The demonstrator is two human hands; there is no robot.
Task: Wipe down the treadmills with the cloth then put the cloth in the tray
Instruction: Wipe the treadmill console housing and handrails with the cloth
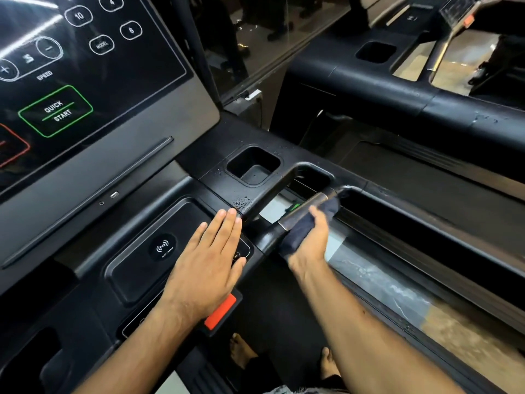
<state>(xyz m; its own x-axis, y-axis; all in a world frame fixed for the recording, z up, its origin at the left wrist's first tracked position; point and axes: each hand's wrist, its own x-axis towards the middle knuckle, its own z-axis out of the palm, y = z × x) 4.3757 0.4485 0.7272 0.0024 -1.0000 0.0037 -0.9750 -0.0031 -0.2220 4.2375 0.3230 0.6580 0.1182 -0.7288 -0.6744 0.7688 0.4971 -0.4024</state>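
I stand on a black treadmill (159, 172) facing its console. My right hand (311, 240) grips a dark blue cloth (312, 223), wrapped around the metal pulse grip of the right handlebar (305, 206). My left hand (211, 260) lies flat with straight fingers on the console's charging pad (147, 251), fingertips near the base of the handlebar. A square tray pocket (253, 165) sits in the console top beyond the handlebar, with water droplets around it.
The touchscreen (85, 66) with a green Quick Start button fills the upper left. A red safety clip (221, 311) sits below my left wrist. A second treadmill (397, 89) stands to the right, with its own pocket (375, 52). My bare feet (241, 351) rest on the belt.
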